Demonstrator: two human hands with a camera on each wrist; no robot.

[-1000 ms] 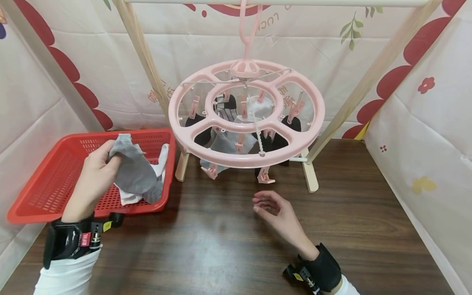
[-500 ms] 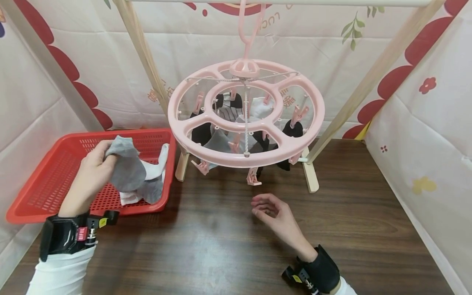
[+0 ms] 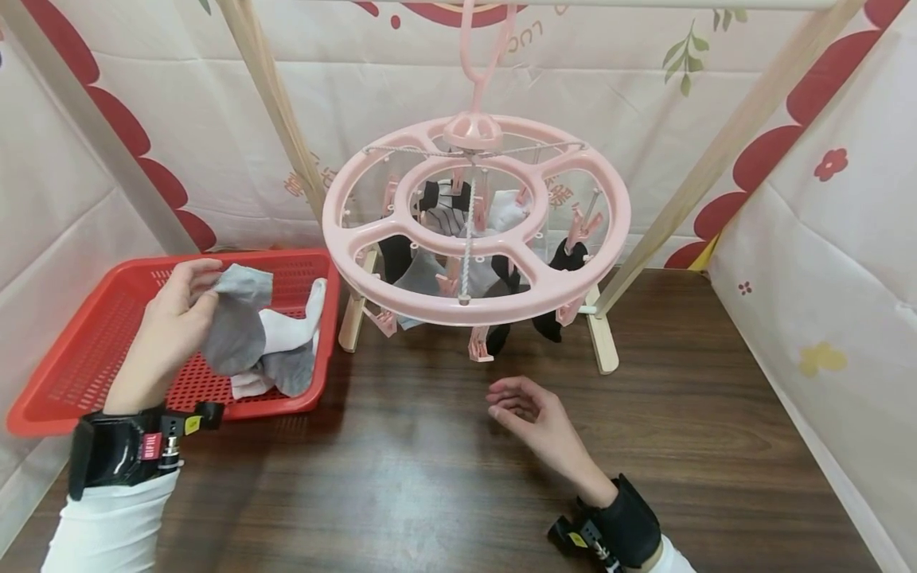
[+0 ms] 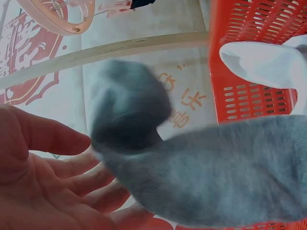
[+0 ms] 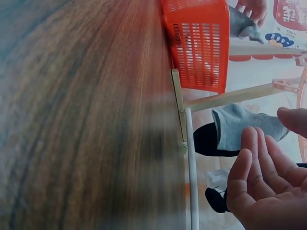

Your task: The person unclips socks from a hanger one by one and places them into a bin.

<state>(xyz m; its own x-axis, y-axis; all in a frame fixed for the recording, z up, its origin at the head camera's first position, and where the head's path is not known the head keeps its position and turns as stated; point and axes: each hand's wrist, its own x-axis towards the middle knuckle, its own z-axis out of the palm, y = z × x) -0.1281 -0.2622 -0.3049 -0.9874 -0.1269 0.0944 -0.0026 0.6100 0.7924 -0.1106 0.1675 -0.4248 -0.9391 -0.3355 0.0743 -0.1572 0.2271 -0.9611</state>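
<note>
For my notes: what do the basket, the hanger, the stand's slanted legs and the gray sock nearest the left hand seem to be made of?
Basket: likely plastic, slightly glossy; slotted, moulded-looking walls.
Hanger: probably plastic, shiny; smooth pink ring with highlights.
Legs: apparently wood, matte; pale with grain-like streaks.
Sock: knit-looking fabric, matte; it bends limply, but the fiber can't be told.

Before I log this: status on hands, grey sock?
Left hand: holds grey sock over red basket. Right hand: empty, above table. Possibly in the way: wooden foot beside basket.
</note>
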